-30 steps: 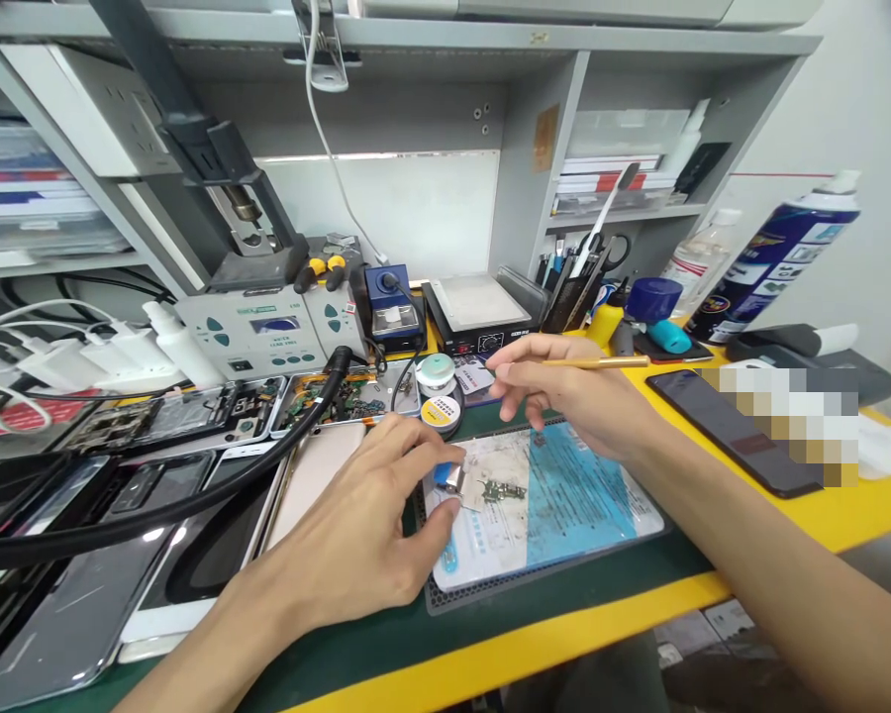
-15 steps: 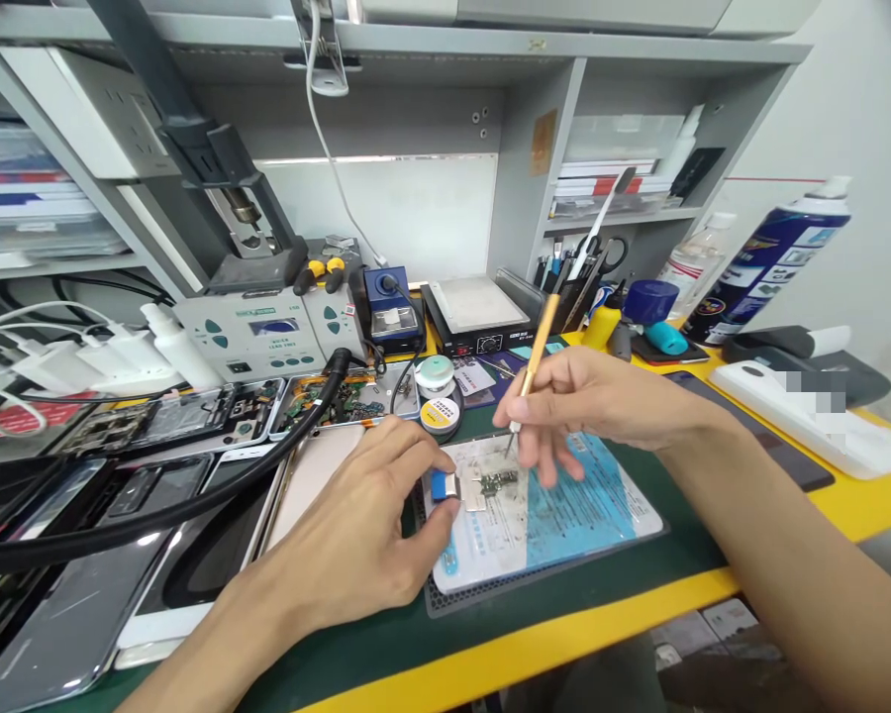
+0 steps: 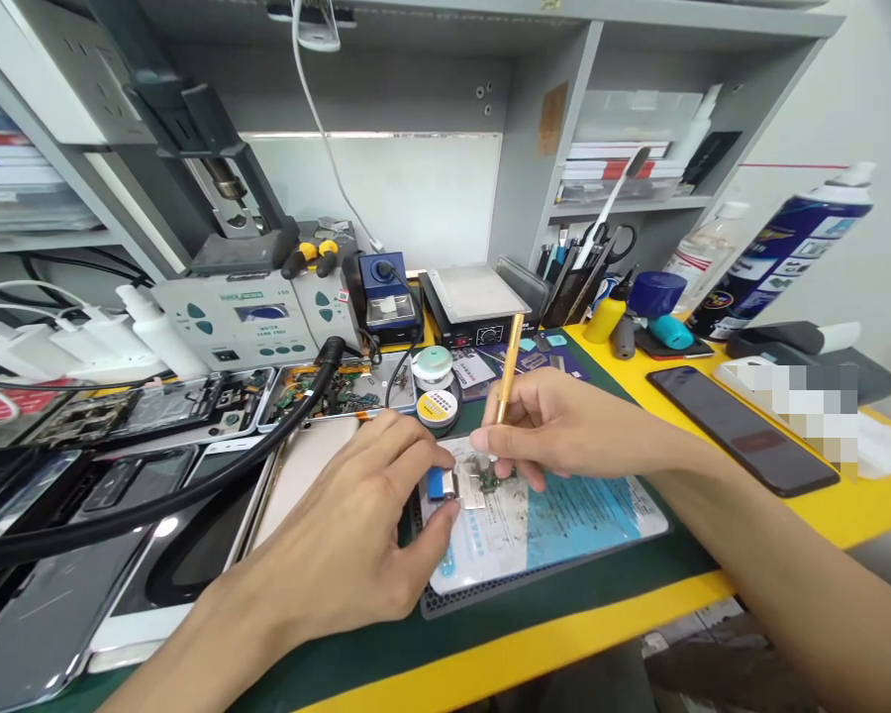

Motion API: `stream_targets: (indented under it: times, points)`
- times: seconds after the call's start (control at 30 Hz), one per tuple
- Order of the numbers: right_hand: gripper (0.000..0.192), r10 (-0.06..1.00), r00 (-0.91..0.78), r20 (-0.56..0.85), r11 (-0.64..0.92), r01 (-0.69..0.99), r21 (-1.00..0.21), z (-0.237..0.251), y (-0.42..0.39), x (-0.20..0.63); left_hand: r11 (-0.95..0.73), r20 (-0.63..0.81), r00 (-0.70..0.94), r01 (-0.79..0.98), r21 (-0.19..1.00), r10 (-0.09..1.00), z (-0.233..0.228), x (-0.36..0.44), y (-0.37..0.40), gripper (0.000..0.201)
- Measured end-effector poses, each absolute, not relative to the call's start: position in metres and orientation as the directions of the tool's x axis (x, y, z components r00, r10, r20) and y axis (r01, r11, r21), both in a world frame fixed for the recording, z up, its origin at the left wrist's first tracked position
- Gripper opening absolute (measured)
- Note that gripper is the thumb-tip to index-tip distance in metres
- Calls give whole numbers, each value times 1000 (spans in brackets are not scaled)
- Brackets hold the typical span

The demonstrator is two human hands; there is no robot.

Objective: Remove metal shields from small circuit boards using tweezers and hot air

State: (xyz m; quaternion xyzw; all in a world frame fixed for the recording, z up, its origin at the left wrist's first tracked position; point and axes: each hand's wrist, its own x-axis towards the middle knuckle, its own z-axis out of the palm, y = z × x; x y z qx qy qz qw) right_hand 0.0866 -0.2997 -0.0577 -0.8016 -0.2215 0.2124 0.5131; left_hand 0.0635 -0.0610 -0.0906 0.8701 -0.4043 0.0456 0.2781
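The tip of the gold-handled tool point(image 3: 509, 364) is hidden behind the fingers of the right hand point(image 3: 556, 428), so contact with the small circuit board point(image 3: 492, 479) cannot be confirmed. The board itself is small and partly covered. The right hand grips the tool like a pen, shaft tilted up toward the shelves. The left hand point(image 3: 356, 540) pinches a blue-and-silver clamp point(image 3: 445, 484) between thumb and forefinger, touching the board's left edge. Board and clamp lie on a white and blue mat point(image 3: 564, 520) on the table point(image 3: 853, 510), between the two hands
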Motion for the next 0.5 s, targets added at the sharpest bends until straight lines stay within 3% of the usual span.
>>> stream_targets:
  times: [0.5]
  points:
    - [17, 540, 829, -144, -445, 136, -885, -60, -293, 84, -518, 318, 643, -758, 396, -697, -91, 63, -62, 12]
